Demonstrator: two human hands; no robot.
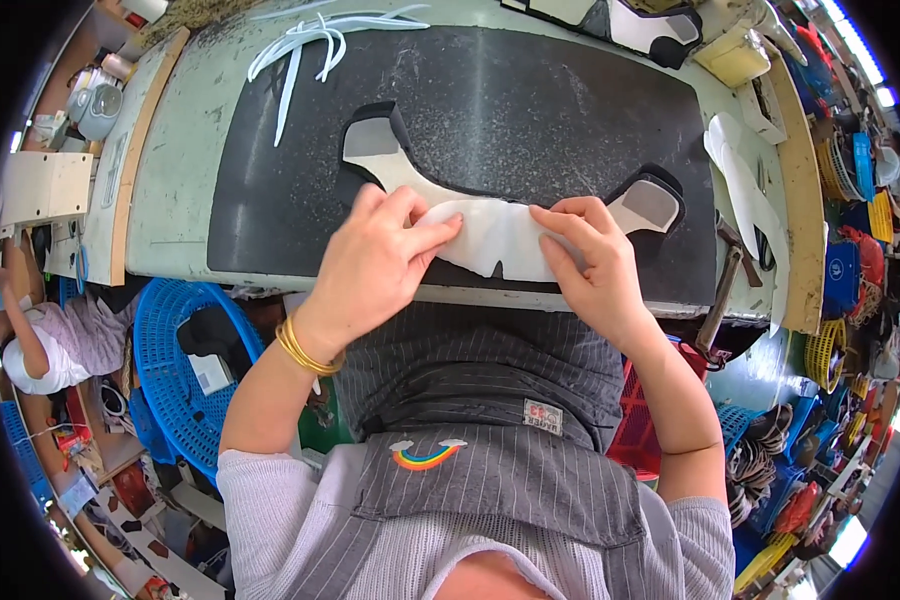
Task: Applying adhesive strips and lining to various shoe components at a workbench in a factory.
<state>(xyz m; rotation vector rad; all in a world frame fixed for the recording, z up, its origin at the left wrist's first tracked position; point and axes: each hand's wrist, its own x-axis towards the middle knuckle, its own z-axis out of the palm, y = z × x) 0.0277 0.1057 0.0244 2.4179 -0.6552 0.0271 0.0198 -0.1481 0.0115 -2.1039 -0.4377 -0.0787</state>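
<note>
A curved shoe upper (378,168) lies flat on the black work mat (500,110), its cream lining up and its ends edged in black with grey patches. Over its middle, near the table's front edge, rests a white, slightly see-through sheet piece (495,235) with a small notch in its lower edge. My left hand (375,255) pinches the left side of this piece between thumb and fingers. On the opposite side, my right hand (592,258) grips it, with thumb below and fingertips on the upper edge. Part of the upper is hidden under the piece and my hands.
White strips (305,45) lie at the back left, and another shoe upper (620,28) at the back right. White cut pieces (745,190) and a hammer (722,300) sit at the right. Below are a blue basket (160,350) and a red basket (642,420). A person (60,340) is at far left.
</note>
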